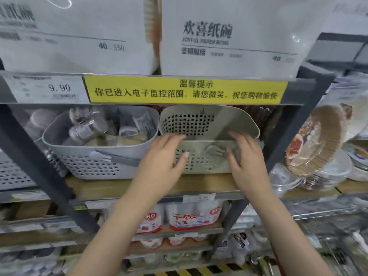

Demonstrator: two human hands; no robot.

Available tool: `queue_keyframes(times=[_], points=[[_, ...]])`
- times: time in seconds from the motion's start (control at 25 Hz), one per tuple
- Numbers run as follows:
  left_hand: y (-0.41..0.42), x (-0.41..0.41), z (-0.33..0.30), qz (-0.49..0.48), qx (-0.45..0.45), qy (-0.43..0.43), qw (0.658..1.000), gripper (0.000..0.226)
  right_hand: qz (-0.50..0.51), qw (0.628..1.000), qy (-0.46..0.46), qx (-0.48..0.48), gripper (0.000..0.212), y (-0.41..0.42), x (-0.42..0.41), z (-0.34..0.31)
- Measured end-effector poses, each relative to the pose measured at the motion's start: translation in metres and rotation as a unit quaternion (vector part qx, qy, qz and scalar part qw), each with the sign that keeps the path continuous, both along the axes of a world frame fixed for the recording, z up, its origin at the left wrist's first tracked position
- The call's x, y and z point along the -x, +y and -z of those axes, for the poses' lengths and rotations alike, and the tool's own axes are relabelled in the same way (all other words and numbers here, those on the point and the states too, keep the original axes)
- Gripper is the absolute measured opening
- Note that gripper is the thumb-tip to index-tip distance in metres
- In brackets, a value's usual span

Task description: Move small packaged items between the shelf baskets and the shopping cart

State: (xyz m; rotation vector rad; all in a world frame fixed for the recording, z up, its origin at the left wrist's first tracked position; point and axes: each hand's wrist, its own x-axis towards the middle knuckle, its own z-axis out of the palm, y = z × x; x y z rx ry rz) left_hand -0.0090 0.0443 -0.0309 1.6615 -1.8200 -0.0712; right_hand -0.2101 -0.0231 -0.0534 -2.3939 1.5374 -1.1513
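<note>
Hands meet at the beige basket (207,156) on the shelf (151,186): left hand (165,154) and right hand (245,154) lie with relaxed fingers over its front rim, gripping nothing firmly. Basket looks like light, stiff plastic with nothing visible inside, best held by the rim at both ends.

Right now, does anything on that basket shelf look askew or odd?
Yes. The beige basket looks empty while the grey basket beside it is heaped with packets; both hands, left and right, are on its front.

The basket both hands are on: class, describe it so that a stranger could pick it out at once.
Find the yellow notice strip on the shelf edge. Directly below sits the beige perforated basket, between the left hand and right hand. Unlike the packet-filled grey basket beside it, it looks empty.
</note>
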Motion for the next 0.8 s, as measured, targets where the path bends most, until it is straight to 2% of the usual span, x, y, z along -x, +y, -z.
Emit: queue_keyframes(times=[0.12, 0.24, 0.48, 0.56, 0.64, 0.8], points=[[-0.037, 0.008, 0.007, -0.01, -0.005, -0.094, 0.996, 0.049, 0.022, 0.996, 0.088, -0.022, 0.039, -0.02, 0.001, 0.004], [-0.041, 0.004, 0.017, -0.009, -0.024, -0.148, 0.989, 0.049, 0.027, 0.995, 0.096, 0.002, 0.036, -0.026, 0.005, 0.007], [-0.025, 0.0, 0.024, 0.048, -0.003, -0.157, 0.986, 0.027, -0.014, 0.993, 0.118, 0.022, 0.03, -0.019, 0.011, 0.005], [-0.024, -0.002, 0.027, 0.067, 0.005, -0.151, 0.986, 0.025, -0.011, 0.992, 0.119, -0.038, 0.029, -0.02, 0.012, -0.001], [-0.022, -0.002, 0.027, 0.074, 0.004, -0.124, 0.989, 0.024, -0.018, 0.978, 0.149, -0.145, 0.029, -0.03, 0.007, -0.012], [-0.022, -0.002, 0.025, 0.077, -0.004, -0.088, 0.993, 0.028, -0.052, 0.919, 0.208, -0.331, 0.025, -0.082, 0.001, -0.026]])
